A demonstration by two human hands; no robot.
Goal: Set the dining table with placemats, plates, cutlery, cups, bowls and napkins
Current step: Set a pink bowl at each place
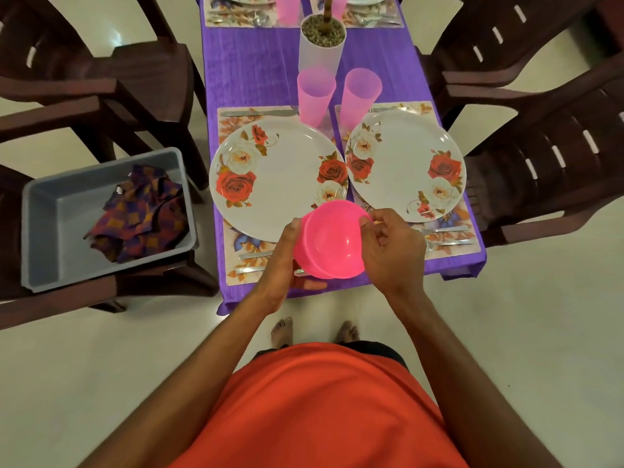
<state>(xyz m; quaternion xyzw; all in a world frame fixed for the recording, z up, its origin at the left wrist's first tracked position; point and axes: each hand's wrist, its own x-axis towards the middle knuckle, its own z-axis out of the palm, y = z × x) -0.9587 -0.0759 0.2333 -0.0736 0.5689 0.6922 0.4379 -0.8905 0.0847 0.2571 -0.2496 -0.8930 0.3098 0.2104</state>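
Left hand (279,261) and right hand (391,251) gripping opposite sides of pink bowls (332,243), forearms converging over table (452,265) edge.

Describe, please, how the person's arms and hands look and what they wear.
Both arms are bare along all that shows, with no sleeves. The left hand and right hand show no gloves, rings, watch or bands. The torso wears an orange-red shirt.

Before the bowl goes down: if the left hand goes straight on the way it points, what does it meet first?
The left plate: the left hand, holding the pink bowl, points forward at its near rim. Height is unclear, so it may pass over.
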